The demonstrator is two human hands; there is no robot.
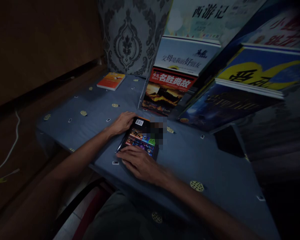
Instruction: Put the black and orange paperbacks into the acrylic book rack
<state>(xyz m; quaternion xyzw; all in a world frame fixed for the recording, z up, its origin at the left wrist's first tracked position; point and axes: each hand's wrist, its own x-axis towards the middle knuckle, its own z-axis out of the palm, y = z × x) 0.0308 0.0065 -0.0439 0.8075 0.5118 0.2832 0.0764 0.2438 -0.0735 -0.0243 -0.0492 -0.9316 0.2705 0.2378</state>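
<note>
A dark book (139, 135) lies back cover up on the cloth-covered table in front of me, with a white barcode and rows of small colourful pictures. Part of its right side is blurred by pixelation. My left hand (125, 121) is at the book's far left corner, fingers together and bent round the edge, their tips partly hidden. Across the near end lies my right hand (137, 161), its fingers stretched out flat over the cover and edge.
An orange book (111, 81) lies at the table's far left. Behind my hands, a stand holds several upright books, among them a red-topped one (167, 91) and a dark blue one (222, 105). A black flat object (228, 141) is at the right. A white cable (11, 151) hangs left.
</note>
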